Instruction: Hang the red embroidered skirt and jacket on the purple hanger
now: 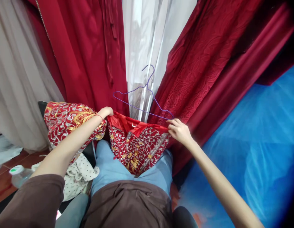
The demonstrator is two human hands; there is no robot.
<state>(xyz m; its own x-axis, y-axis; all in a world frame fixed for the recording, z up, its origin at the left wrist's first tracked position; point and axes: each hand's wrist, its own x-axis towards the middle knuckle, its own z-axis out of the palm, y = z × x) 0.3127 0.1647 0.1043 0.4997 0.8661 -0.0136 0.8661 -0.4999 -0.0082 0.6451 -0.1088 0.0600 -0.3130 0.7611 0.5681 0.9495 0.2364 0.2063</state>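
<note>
At the lower left of the frame we are seeing a plastic bottle (17, 175) with a pale green cap, and a spotted cloth (78, 177) is lying just beside it. Above them an embroidered panel (66, 122) is draping over a dark chair back (we cannot tell whether it joins the centre piece).

Our left hand (106, 111) is closing over the upper left edge of the embroidered garment (137, 148), with its fingers curling out of sight behind the fabric. The garment is hanging at centre frame, and its lower end is resting on our lap.

A purple wire hanger (143, 95) is standing just above the garment, in front of a white sheer curtain (147, 38) between red drapes (208, 63).

Our right hand (179, 130) is pinching the garment's upper right edge, beside the hanger's right end. A blue sheet (256, 142) is filling the right of the frame.
</note>
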